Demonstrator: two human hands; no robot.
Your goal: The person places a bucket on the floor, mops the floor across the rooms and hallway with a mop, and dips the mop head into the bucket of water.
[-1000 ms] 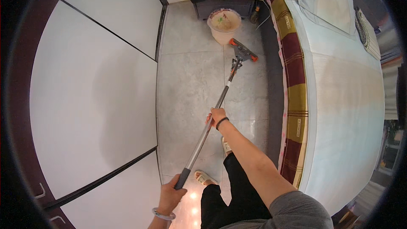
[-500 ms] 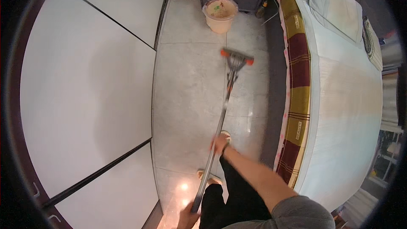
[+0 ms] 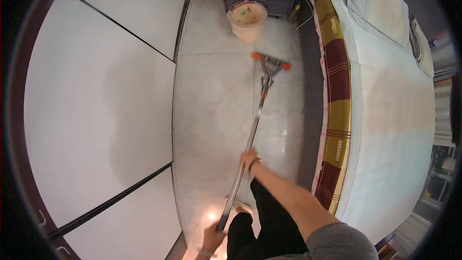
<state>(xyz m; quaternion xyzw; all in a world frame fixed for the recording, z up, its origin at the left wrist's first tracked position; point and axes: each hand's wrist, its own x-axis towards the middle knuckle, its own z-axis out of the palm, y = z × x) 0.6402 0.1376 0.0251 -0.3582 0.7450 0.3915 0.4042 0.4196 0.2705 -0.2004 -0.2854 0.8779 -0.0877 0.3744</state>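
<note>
Gripping the mop (image 3: 251,135), both hands (image 3: 250,157) are left of a checked bedcover (image 3: 339,115) bearing pale lettered labels (image 3: 339,150).

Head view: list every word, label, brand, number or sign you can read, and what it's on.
Pale label on the plaid bedding edge: printed lettering, not copied out here.
Smaller label farther up that edge: too small to read reliably.
Bottle beside the dark cabinet: any print is too small to read.
Mop: no lettering can be made out.
</note>
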